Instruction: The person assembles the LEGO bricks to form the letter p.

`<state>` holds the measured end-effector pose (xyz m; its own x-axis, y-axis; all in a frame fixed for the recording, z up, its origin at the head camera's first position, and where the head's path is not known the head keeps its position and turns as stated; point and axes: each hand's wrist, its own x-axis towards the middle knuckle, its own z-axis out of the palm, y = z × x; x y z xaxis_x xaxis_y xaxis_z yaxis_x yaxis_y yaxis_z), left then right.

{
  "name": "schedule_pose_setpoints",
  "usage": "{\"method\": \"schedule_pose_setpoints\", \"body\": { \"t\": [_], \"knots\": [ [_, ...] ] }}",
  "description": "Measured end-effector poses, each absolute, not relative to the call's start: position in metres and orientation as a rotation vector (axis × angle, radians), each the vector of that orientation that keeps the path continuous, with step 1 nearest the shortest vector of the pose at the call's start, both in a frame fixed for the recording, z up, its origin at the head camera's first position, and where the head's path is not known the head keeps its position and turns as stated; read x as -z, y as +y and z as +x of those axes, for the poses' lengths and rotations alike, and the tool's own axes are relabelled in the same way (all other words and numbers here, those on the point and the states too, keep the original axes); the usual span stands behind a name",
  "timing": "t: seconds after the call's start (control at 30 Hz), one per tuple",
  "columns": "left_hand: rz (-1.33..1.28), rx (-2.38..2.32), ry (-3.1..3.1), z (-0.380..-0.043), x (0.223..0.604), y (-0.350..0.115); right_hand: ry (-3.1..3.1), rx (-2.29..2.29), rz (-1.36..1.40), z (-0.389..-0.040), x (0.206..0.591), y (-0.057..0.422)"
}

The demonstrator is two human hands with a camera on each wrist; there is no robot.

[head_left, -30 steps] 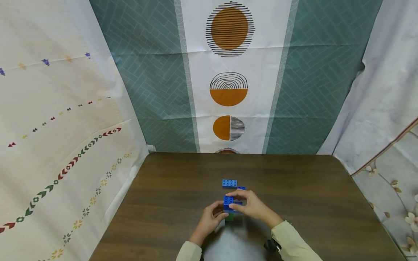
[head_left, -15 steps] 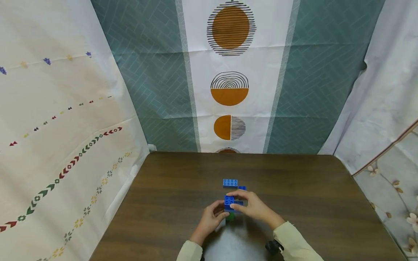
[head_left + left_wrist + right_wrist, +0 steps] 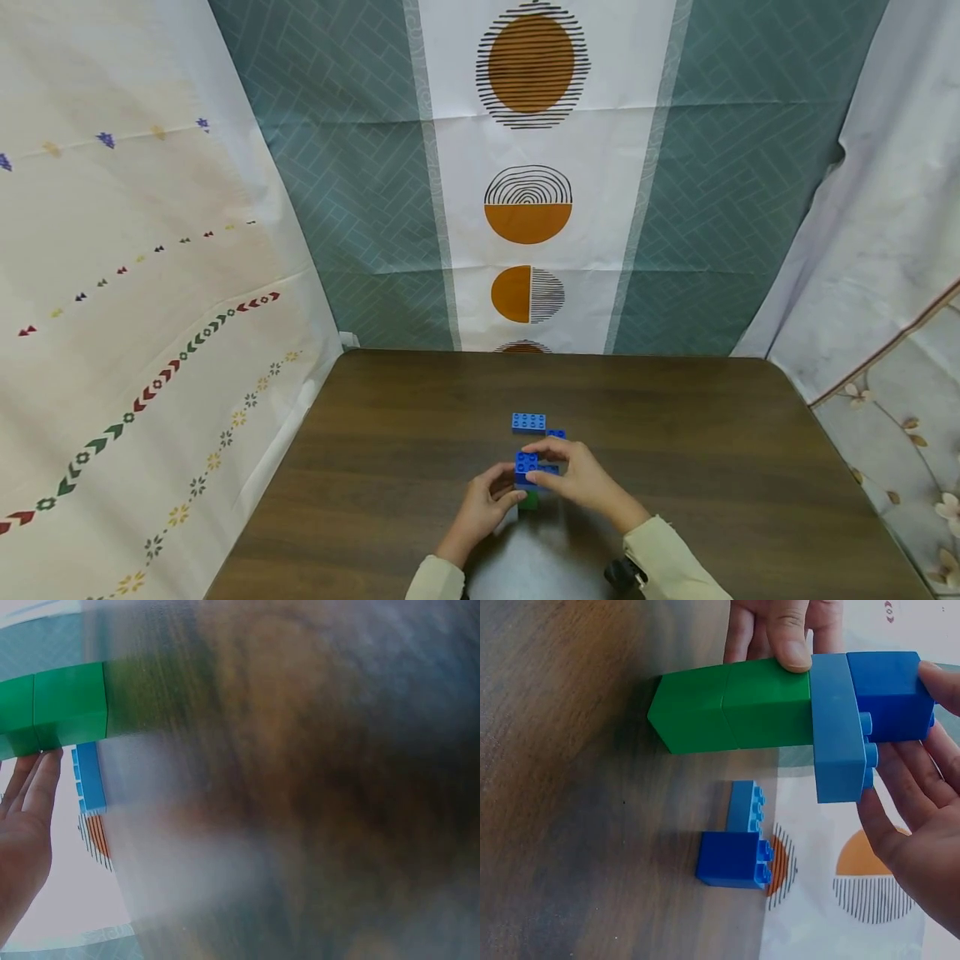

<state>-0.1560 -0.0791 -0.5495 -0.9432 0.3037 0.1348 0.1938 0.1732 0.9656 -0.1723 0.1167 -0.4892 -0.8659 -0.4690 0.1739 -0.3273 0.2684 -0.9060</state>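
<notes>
A tower of toy building bricks stands on the table between my hands. In the right wrist view it has two green bricks (image 3: 765,705) below, a longer lighter blue brick (image 3: 836,742) across them and a dark blue square brick (image 3: 889,697) on top. My left hand (image 3: 480,504) holds the tower from the left, its thumb at the upper green brick's edge. My right hand (image 3: 585,479) pinches the dark blue brick, thumb on one side and fingers on the other. The long brick's studded end sticks out beyond the tower. In the head view my hands partly hide the green bricks.
Behind the tower, a lighter blue eight-stud brick (image 3: 528,422) and a dark blue square brick (image 3: 731,859) lie loose on the brown table (image 3: 390,467). A teal and white patterned cloth (image 3: 360,208) hangs past the table's far edge, with pale cloths on both sides.
</notes>
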Motion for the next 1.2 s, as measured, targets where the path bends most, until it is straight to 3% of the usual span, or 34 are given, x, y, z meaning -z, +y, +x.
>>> {"method": "schedule_pose_setpoints", "body": {
  "t": [0.27,0.7,1.2],
  "knots": [
    [0.484,-1.872,2.355,-0.169,0.582,-0.08,2.4,1.659,-0.738,-0.184,0.514,0.12],
    [0.476,-1.895,2.334,-0.166,0.574,-0.077,2.405,1.688,-0.705,-0.162,0.478,0.113],
    [0.485,-2.014,2.22,-0.164,0.578,-0.08,2.419,1.694,-0.725,-0.181,0.515,0.121]
  ]
}}
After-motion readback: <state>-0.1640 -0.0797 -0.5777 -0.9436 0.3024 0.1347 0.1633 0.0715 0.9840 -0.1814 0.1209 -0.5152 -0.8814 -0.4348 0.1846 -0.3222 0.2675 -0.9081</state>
